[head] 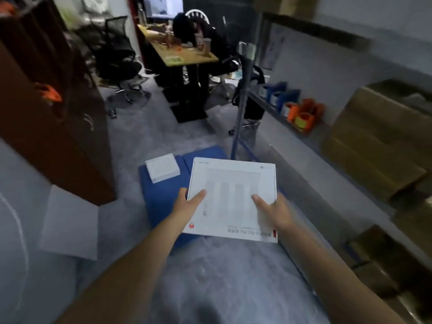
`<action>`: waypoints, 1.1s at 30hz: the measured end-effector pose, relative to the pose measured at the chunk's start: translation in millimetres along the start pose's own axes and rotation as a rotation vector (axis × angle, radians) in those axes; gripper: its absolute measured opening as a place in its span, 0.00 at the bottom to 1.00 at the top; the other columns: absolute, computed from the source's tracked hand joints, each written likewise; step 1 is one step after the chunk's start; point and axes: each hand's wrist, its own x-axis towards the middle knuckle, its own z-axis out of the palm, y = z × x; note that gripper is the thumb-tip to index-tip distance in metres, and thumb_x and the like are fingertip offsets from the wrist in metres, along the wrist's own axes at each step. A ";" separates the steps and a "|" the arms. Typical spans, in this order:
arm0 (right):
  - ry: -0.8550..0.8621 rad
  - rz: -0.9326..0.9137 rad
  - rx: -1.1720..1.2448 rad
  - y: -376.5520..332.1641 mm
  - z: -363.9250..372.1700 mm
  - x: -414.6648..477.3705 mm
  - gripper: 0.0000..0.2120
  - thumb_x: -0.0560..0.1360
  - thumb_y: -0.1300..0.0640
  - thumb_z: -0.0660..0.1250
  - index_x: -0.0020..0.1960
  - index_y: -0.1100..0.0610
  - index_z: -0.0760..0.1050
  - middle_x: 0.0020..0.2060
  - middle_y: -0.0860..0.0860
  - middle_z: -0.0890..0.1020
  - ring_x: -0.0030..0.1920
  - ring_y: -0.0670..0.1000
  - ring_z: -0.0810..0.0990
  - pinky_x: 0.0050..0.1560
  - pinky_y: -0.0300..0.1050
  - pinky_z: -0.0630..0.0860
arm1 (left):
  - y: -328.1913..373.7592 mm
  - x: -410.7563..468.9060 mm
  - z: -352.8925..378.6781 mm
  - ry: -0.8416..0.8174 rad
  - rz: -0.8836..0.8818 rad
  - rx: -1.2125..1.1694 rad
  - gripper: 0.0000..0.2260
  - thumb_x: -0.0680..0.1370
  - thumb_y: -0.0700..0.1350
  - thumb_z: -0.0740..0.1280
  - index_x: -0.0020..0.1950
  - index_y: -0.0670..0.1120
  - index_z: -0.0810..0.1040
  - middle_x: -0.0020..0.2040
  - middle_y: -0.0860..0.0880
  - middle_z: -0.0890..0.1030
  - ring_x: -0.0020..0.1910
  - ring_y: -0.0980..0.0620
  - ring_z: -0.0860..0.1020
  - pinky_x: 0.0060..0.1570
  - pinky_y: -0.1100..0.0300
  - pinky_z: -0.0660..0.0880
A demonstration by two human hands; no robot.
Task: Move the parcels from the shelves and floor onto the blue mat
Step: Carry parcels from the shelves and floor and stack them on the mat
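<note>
Ok, head view, somewhat blurred: both grips are on the flat white box (233, 181), one at each side of its near half. The left grip (187, 204) holds the left edge, thumb on the top face, fingers hidden underneath. The right grip (274, 210) holds the right edge the same way. The box is face up, roughly level, with its red logo and printed text along the near edge. It's over the near right part of the blue mat (159, 206); can't tell if it touches. The mat lies on the grey floor (210, 277). A small white box (162, 167) sits on the mat's far left corner, apart from the held one. Another white parcel (70, 223) lies on the floor at left, near the brown cabinet (53, 136). The metal shelf (264, 101) at right carries tape dispensers (304, 113) and cardboard boxes (378, 141). A counter (191, 56) stands far back, with a person (194, 29) seated at it.
</note>
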 end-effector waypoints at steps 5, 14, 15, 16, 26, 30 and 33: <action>-0.132 0.018 -0.036 -44.9 102.5 65.1 0.33 0.70 0.46 0.75 0.61 0.53 0.56 0.56 0.52 0.73 0.54 0.53 0.78 0.54 0.50 0.79 | -17.6 55.8 -85.1 0.152 -0.108 -0.081 0.24 0.74 0.63 0.68 0.62 0.52 0.68 0.54 0.49 0.79 0.48 0.47 0.81 0.40 0.55 0.77; -0.288 -0.008 -0.027 -110.6 224.4 229.7 0.29 0.71 0.47 0.75 0.60 0.51 0.58 0.49 0.46 0.73 0.45 0.42 0.75 0.38 0.35 0.71 | 15.0 203.9 -164.0 0.278 -0.161 -0.176 0.22 0.74 0.59 0.70 0.61 0.50 0.68 0.51 0.49 0.80 0.45 0.49 0.82 0.32 0.60 0.76; -0.308 -0.004 -0.024 -119.6 235.9 247.7 0.29 0.71 0.47 0.75 0.60 0.51 0.58 0.50 0.45 0.73 0.46 0.42 0.76 0.39 0.35 0.71 | 23.8 220.9 -171.4 0.293 -0.162 -0.168 0.20 0.74 0.59 0.70 0.59 0.51 0.68 0.50 0.50 0.80 0.44 0.50 0.82 0.31 0.60 0.76; -0.326 -0.001 -0.028 -128.9 247.0 263.6 0.29 0.72 0.48 0.75 0.61 0.52 0.58 0.51 0.46 0.73 0.48 0.45 0.77 0.41 0.37 0.72 | 31.7 237.4 -178.4 0.300 -0.160 -0.149 0.17 0.74 0.59 0.70 0.56 0.53 0.69 0.49 0.51 0.80 0.44 0.50 0.82 0.31 0.61 0.76; -0.327 0.048 -0.011 -212.7 372.9 419.1 0.28 0.71 0.51 0.76 0.61 0.51 0.61 0.56 0.51 0.76 0.53 0.52 0.79 0.48 0.46 0.76 | 83.3 403.1 -257.8 0.377 -0.194 -0.175 0.17 0.75 0.55 0.71 0.55 0.46 0.73 0.44 0.52 0.80 0.37 0.56 0.79 0.22 0.67 0.71; -0.294 0.048 -0.025 -216.6 429.0 500.1 0.27 0.70 0.51 0.77 0.59 0.49 0.62 0.50 0.46 0.77 0.46 0.45 0.78 0.40 0.41 0.75 | 79.1 505.0 -287.1 0.294 -0.194 -0.166 0.15 0.75 0.53 0.72 0.55 0.45 0.80 0.50 0.45 0.84 0.42 0.52 0.83 0.34 0.62 0.80; -0.233 0.090 -0.026 -205.8 471.7 558.3 0.29 0.70 0.51 0.77 0.62 0.50 0.63 0.50 0.46 0.79 0.48 0.46 0.80 0.41 0.41 0.77 | 65.5 589.6 -304.6 0.241 -0.245 -0.173 0.19 0.74 0.55 0.72 0.58 0.44 0.79 0.52 0.45 0.84 0.48 0.47 0.83 0.46 0.52 0.82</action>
